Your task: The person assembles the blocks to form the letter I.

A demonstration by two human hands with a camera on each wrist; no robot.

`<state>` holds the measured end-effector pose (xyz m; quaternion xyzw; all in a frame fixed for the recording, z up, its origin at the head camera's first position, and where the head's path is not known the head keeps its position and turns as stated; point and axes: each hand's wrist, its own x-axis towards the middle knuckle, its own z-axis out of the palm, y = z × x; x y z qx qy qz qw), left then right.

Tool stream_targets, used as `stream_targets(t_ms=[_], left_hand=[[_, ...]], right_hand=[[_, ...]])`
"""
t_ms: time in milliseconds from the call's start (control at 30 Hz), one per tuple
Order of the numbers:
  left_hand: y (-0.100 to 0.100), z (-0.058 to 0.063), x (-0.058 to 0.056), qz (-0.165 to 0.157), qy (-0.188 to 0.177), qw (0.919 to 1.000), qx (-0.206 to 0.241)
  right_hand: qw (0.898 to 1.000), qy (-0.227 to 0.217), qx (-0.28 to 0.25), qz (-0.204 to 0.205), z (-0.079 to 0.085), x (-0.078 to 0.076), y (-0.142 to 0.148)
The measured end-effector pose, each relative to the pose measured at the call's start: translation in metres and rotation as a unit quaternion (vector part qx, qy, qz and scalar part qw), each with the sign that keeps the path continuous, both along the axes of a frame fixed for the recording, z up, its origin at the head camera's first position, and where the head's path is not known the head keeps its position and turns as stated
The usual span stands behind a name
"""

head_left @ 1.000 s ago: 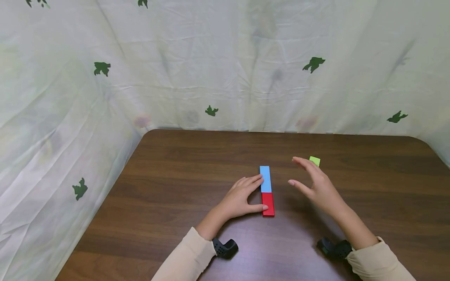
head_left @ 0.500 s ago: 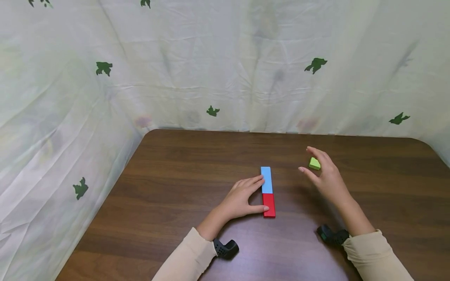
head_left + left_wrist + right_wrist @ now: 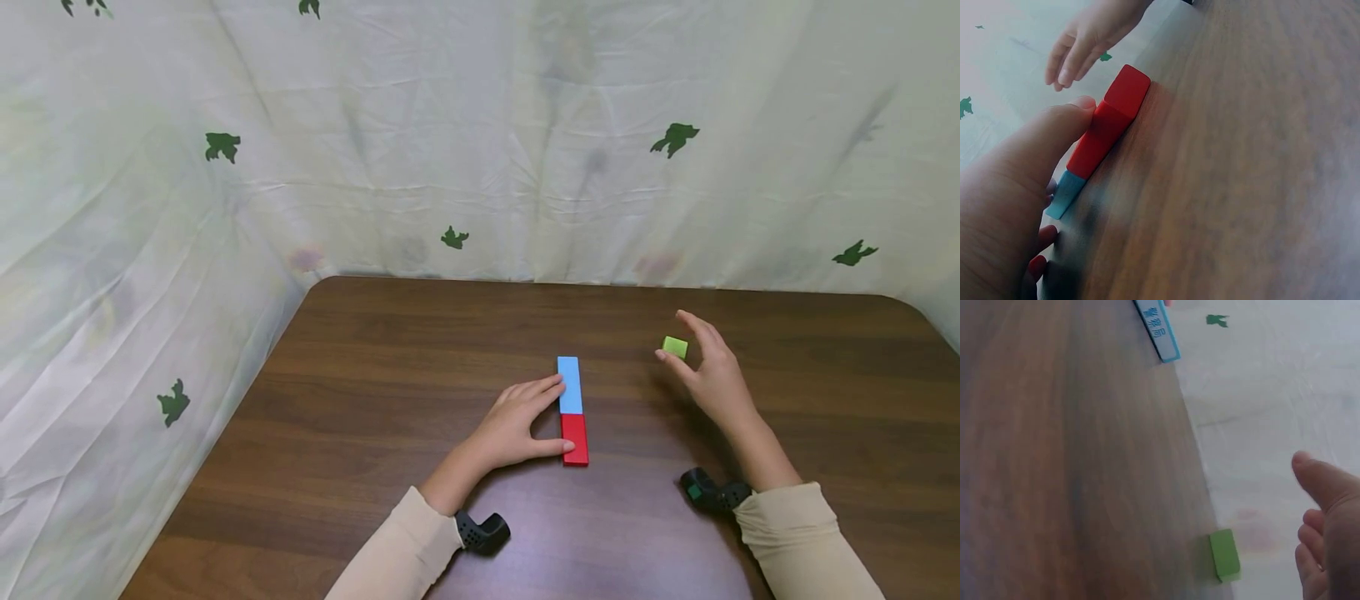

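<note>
A blue block (image 3: 570, 385) and a red block (image 3: 575, 440) lie end to end in one line on the table, blue farther away. My left hand (image 3: 512, 423) rests along their left side, thumb on the red block and fingertips at the blue one. In the right wrist view the blue block (image 3: 1158, 328) shows a pale side with blue characters and a blue border. My right hand (image 3: 716, 375) hovers by a small green block (image 3: 675, 347), fingers and thumb spread apart with nothing held. In the right wrist view the green block (image 3: 1225, 553) stands apart from the thumb.
The brown wooden table (image 3: 420, 333) has rounded far corners. Behind it and at the left hangs a pale cloth (image 3: 495, 125) with green leaf-like shapes. Each wrist wears a black camera, one of them near the left cuff (image 3: 482, 533).
My right hand has moved to the right and a little farther away, uncovering the green block it partly hid. The left hand and the blue and red blocks stay in place.
</note>
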<state>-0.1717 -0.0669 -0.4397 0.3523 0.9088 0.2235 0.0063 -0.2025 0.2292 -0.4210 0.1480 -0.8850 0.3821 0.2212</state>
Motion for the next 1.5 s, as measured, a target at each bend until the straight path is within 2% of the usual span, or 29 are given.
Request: stream_targets(t_ms=[200,367,533,1033,1333,1500], left_hand=[[0.000,-0.001,-0.001,0.000,-0.001,1.0000,0.005],[0.000,-0.002,-0.001,0.001,-0.003,1.0000,0.005],[0.000,-0.002,-0.001,0.000,-0.005,1.0000,0.006],[0.000,-0.001,-0.001,-0.001,-0.006,0.9999,0.009],[0.000,-0.001,-0.001,-0.005,-0.009,0.9999,0.009],[-0.001,-0.002,-0.002,-0.017,0.008,0.9998,0.008]], right_hand=[[0.998,-0.056,0.009,-0.012,-0.006,-0.001,0.007],[0.993,-0.116,0.028,-0.010,-0.008,0.000,0.010],[0.988,-0.150,0.034,-0.009,-0.011,0.000,0.012],[0.985,-0.171,0.028,-0.023,-0.020,-0.004,0.015],[0.987,-0.153,0.028,-0.042,-0.023,-0.005,0.014],[0.987,-0.155,0.030,-0.043,-0.022,-0.004,0.014]])
